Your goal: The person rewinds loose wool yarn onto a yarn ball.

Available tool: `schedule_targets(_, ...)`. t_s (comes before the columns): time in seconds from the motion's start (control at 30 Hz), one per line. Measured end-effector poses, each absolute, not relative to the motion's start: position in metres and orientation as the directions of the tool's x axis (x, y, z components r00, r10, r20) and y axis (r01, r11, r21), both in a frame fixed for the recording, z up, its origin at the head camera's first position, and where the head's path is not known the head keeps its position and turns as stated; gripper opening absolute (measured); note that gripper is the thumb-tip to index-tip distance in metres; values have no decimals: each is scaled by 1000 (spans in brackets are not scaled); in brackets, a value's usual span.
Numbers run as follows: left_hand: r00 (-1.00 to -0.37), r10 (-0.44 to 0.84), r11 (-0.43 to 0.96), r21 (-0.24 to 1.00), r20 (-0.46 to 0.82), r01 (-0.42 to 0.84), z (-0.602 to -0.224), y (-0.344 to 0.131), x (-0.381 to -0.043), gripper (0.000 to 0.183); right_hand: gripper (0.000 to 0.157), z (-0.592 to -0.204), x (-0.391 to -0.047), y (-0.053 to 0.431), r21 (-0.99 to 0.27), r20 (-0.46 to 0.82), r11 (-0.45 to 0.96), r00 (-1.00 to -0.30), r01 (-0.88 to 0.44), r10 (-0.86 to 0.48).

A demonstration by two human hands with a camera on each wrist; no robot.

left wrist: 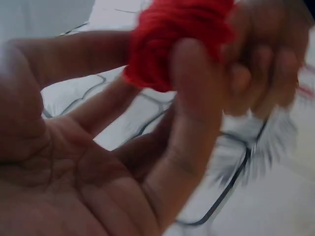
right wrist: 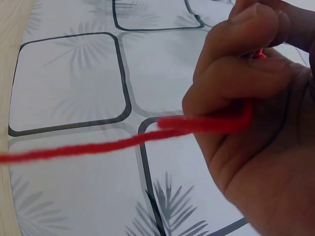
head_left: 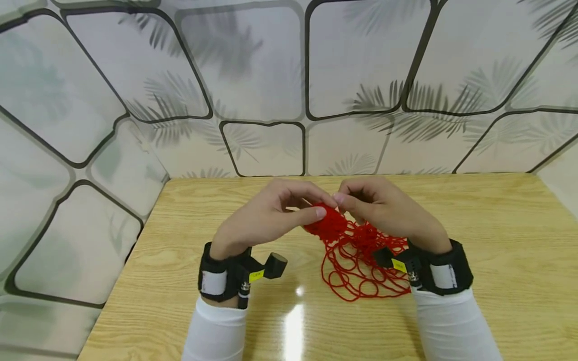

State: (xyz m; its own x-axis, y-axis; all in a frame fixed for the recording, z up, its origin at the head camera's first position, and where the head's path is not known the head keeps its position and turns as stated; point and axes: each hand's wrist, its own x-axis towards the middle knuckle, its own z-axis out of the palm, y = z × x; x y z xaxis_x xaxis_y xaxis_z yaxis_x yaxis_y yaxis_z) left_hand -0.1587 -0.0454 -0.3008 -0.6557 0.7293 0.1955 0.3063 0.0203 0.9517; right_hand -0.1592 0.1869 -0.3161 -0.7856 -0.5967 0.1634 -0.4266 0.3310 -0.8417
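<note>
A ball of red yarn point(head_left: 328, 226) is pinched between the thumb and fingers of my left hand point(head_left: 275, 213), above the table. In the left wrist view the wound yarn point(left wrist: 184, 24) shows tight strands, with the thumb across its side. Close beside it, my right hand point(head_left: 384, 208) has curled fingers and grips a strand. The right wrist view shows that red strand point(right wrist: 98, 148) running out from under the curled fingers. Below the hands, a loose tangle of red yarn point(head_left: 356, 286) lies in loops on the table, partly hidden by the right wrist.
The wooden table point(head_left: 180, 301) reaches back to a wall point(head_left: 262, 65) covered in a stone-and-leaf pattern. Each wrist wears a black strap point(head_left: 213, 286) with a small camera. Light glares off the tabletop near the front.
</note>
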Motion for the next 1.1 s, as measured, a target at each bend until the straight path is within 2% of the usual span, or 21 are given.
schedule_targets(0.1,-716,680,235,879,156,416,-304,-40,-159,16,17,-315,-158,186,-831,187,331,-785,-447,-590)
schedule_targets(0.23,-830,538,395,825,149,404,-309,-30,-161,15,13,-314,-155,182,-820,200,319,-761,-474,-617)
schedule_targets(0.33,-890,407,363,857,207,365,-312,-26,-164,17,15,-315,-152,177,-811,181,339,-756,-477,-629)
schedule_targets(0.4,-896,357,211,911,265,354,-312,-25,-166,19,16,-315,-152,174,-809,171,343,-749,-478,-639)
schedule_targets(0.47,-888,335,4,942,316,337,-311,-26,-167,22,18,-316,-152,172,-812,165,339,-744,-475,-647)
schedule_targets(0.57,-873,356,-286,928,334,239,-307,-30,-168,27,20,-316,-153,171,-831,149,328,-748,-450,-647)
schedule_targets(0.63,-862,390,-385,908,324,167,-305,-33,-167,30,22,-316,-153,171,-848,132,325,-760,-419,-636)
schedule_targets(0.7,-843,442,-425,899,307,105,-303,-37,-166,34,23,-317,-154,171,-866,118,312,-767,-390,-631)
schedule_targets(0.8,-784,544,-393,916,298,76,-300,-42,-163,36,17,-319,-156,174,-889,126,268,-763,-370,-635)
schedule_targets(0.9,-695,655,-287,949,295,133,-296,-47,-159,34,13,-319,-159,179,-895,168,226,-758,-386,-630)
schedule_targets(1.0,-626,718,-119,939,305,322,-293,-50,-154,30,17,-316,-160,183,-903,176,232,-805,-361,-567)
schedule_targets(1.1,-629,709,92,842,319,532,-293,-49,-150,26,26,-312,-157,184,-917,165,248,-864,-312,-475)
